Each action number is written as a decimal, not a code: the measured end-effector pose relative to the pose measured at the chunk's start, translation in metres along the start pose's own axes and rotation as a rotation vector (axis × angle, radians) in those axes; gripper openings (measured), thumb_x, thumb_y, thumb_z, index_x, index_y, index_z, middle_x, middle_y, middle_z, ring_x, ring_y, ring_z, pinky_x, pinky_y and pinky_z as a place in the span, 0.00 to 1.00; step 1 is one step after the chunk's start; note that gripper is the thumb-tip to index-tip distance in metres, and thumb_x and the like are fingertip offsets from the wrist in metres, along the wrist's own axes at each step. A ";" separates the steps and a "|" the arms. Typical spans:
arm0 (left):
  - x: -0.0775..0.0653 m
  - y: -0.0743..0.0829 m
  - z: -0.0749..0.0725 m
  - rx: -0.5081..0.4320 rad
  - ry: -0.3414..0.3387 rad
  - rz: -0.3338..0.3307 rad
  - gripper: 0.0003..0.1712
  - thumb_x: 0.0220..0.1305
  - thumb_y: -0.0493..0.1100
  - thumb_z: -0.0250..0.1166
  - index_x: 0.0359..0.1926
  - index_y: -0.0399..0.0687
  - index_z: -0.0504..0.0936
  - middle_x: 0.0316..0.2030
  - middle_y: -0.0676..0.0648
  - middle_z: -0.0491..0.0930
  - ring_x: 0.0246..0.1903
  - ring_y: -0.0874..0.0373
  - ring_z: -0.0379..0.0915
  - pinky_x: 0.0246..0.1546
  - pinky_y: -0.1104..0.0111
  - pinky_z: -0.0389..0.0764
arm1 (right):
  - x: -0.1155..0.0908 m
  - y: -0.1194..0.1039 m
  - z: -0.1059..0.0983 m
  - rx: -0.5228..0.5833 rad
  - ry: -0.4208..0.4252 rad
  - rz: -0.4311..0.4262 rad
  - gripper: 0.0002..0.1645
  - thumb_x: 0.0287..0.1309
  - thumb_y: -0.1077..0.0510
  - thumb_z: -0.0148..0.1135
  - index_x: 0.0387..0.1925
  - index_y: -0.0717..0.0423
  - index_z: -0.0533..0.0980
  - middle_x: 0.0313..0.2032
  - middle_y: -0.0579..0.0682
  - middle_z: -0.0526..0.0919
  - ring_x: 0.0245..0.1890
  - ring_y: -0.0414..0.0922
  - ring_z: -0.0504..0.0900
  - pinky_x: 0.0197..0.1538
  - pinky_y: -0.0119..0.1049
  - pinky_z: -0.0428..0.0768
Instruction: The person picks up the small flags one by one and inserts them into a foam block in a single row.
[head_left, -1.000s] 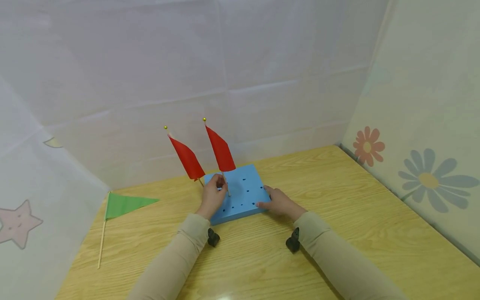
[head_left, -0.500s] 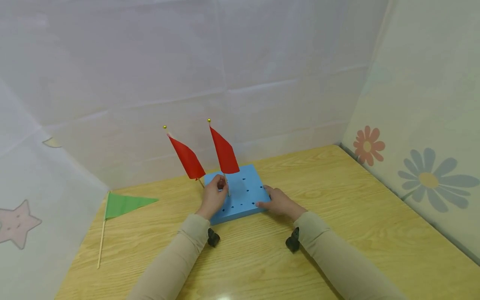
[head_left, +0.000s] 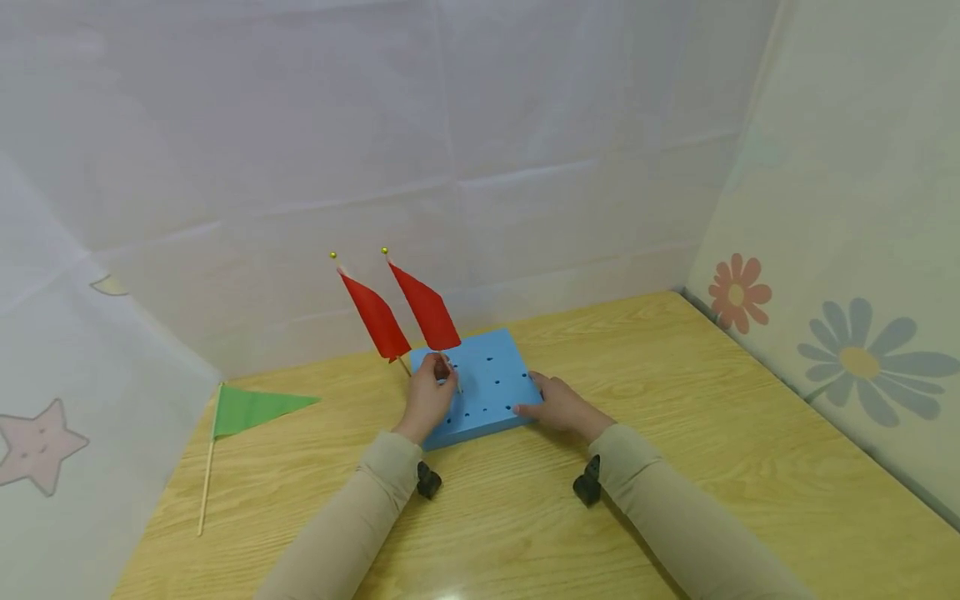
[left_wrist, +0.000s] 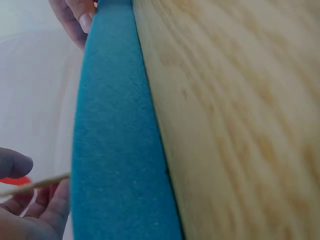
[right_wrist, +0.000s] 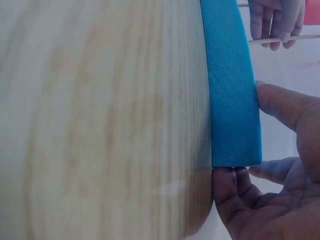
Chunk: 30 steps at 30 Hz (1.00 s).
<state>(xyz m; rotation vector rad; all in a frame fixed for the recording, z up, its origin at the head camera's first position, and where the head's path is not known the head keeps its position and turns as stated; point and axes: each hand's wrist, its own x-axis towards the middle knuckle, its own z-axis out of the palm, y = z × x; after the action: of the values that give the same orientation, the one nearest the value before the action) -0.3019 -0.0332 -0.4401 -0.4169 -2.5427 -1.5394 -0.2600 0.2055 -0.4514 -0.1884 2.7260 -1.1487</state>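
Note:
My left hand (head_left: 429,402) pinches the thin wooden stick of a red flag (head_left: 426,307), whose lower end meets the top of a blue foam board (head_left: 480,371). This flag leans to the left, gold bead uppermost. Another red flag (head_left: 375,318) stands tilted left beside it; my left hand hides where its stick ends. Gripping the board's right edge is my right hand (head_left: 564,407), thumb on top and fingers against the side, as the right wrist view shows. In the left wrist view the held stick (left_wrist: 50,180) runs between thumb and fingers to the board.
On the table's left lies a green triangular flag (head_left: 255,411) on a wooden stick. Several small holes dot the board's top. The wood-grain table (head_left: 510,517) meets a pale cloth backdrop (head_left: 525,208) behind and printed cloth at both sides.
The held red flag's top swung slightly right, then back left, and now leans further left than before. Both hands stay in nearly the same places; the board has not visibly moved.

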 end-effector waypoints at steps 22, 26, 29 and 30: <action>-0.033 0.001 -0.027 -0.132 -0.164 -0.062 0.35 0.74 0.36 0.63 0.74 0.31 0.59 0.61 0.32 0.73 0.61 0.39 0.70 0.63 0.47 0.73 | -0.002 -0.002 -0.003 -0.021 -0.016 -0.015 0.50 0.72 0.52 0.65 0.76 0.77 0.50 0.71 0.76 0.61 0.71 0.68 0.64 0.69 0.59 0.67; -0.040 -0.001 -0.036 -0.142 -0.187 -0.031 0.32 0.73 0.35 0.63 0.72 0.28 0.61 0.59 0.31 0.74 0.59 0.38 0.71 0.63 0.46 0.73 | 0.000 -0.001 -0.002 -0.019 -0.023 -0.011 0.50 0.72 0.52 0.65 0.76 0.76 0.50 0.71 0.77 0.60 0.72 0.68 0.62 0.70 0.59 0.66; -0.046 -0.002 -0.043 -0.141 -0.190 -0.034 0.31 0.73 0.34 0.64 0.70 0.29 0.63 0.58 0.32 0.74 0.58 0.40 0.71 0.63 0.46 0.72 | 0.000 0.000 -0.001 -0.024 -0.027 -0.001 0.50 0.72 0.51 0.65 0.77 0.76 0.49 0.73 0.75 0.58 0.74 0.68 0.59 0.71 0.60 0.63; -0.048 -0.003 -0.047 -0.140 -0.188 -0.037 0.30 0.73 0.34 0.64 0.70 0.29 0.64 0.58 0.32 0.74 0.58 0.40 0.71 0.63 0.46 0.72 | 0.001 0.000 0.000 -0.027 -0.027 0.002 0.50 0.72 0.51 0.64 0.77 0.75 0.49 0.73 0.75 0.58 0.74 0.68 0.58 0.72 0.60 0.62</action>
<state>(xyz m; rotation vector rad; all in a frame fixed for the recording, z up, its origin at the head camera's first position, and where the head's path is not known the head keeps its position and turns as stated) -0.2582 -0.0836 -0.4337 -0.5593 -2.6006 -1.7781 -0.2606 0.2059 -0.4516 -0.2039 2.7188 -1.1008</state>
